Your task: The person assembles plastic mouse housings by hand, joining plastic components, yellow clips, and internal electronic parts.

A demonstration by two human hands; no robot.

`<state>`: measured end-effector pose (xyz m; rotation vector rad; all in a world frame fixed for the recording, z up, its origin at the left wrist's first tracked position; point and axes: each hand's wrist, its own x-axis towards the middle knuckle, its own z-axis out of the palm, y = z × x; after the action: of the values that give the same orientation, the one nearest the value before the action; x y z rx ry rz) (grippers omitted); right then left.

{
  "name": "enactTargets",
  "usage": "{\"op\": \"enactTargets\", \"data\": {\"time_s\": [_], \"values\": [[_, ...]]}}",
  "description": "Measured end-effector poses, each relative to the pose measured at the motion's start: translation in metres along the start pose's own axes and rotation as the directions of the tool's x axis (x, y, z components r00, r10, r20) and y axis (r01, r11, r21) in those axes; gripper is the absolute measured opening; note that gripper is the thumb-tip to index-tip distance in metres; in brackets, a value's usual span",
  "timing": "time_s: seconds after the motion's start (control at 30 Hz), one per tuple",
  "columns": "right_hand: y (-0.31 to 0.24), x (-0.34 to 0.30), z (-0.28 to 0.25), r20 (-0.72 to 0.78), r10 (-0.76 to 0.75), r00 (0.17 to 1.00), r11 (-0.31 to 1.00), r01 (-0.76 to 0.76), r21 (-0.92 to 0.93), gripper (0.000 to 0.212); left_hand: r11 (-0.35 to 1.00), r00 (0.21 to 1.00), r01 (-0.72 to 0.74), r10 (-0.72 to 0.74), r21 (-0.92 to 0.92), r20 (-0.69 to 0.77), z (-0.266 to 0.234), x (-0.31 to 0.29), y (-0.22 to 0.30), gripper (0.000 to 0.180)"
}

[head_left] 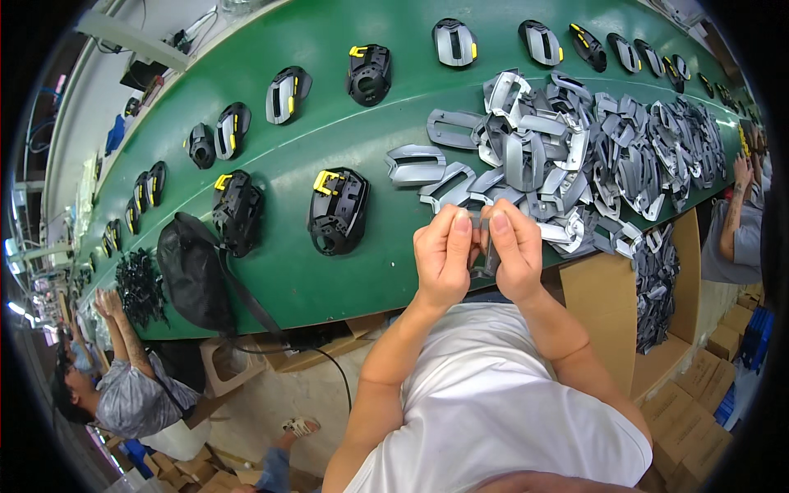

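Note:
Just beyond the table's near edge, my left hand (442, 256) and my right hand (517, 251) are closed on opposite sides of a small dark grey plastic cover part (491, 259). Both thumbs lie on top, and my fingers hide much of its shape. Past my hands spreads a heap of silver-grey U-shaped plastic covers (526, 160), loosely piled. To the left, a black plastic housing with a yellow clip (339, 212) lies on the green table (394, 275). Another black housing (237, 214) is farther left.
Assembled black-and-silver units (454, 43) line the table's far side. A black bag (191, 263) with a strap lies at the left, near small black parts (140, 286). An open cardboard box (604, 308) holding grey covers stands at my right. Co-workers (136, 386) sit on both sides.

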<state>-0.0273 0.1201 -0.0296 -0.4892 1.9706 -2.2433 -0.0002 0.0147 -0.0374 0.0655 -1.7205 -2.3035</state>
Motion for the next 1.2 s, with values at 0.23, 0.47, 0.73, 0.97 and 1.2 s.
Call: {"op": "enactTargets", "data": {"time_s": [0.23, 0.47, 0.73, 0.97, 1.2], "values": [[-0.010, 0.003, -0.017, 0.027, 0.039, 0.999, 0.975, -0.032, -0.221, 0.018, 0.861, 0.974, -0.227, 0.209, 0.455, 0.092, -0.001, 0.008, -0.003, 0.022], [-0.007, -0.003, -0.004, 0.083, -0.041, 0.996, 0.999, 0.043, -0.020, 0.021, 0.937, 0.995, -0.103, 0.095, 0.333, 0.040, 0.001, 0.005, 0.010, 0.032], [-0.002, -0.003, -0.009, -0.071, -0.089, 0.994, 0.979, 0.074, -0.188, 0.015, 0.779, 0.965, -0.262, 0.222, 0.570, 0.141, 0.004, 0.012, 0.002, 0.030], [-0.002, 0.003, -0.006, -0.013, -0.196, 0.980, 0.962, 0.190, -0.193, 0.015, 0.796, 0.987, -0.160, 0.149, 0.583, 0.067, 0.003, 0.008, 0.011, 0.031], [-0.005, 0.005, -0.012, -0.019, -0.078, 0.997, 0.997, 0.078, -0.010, 0.015, 0.668, 0.946, -0.306, 0.136, 0.678, 0.293, -0.012, 0.020, 0.036, 0.015]]}}
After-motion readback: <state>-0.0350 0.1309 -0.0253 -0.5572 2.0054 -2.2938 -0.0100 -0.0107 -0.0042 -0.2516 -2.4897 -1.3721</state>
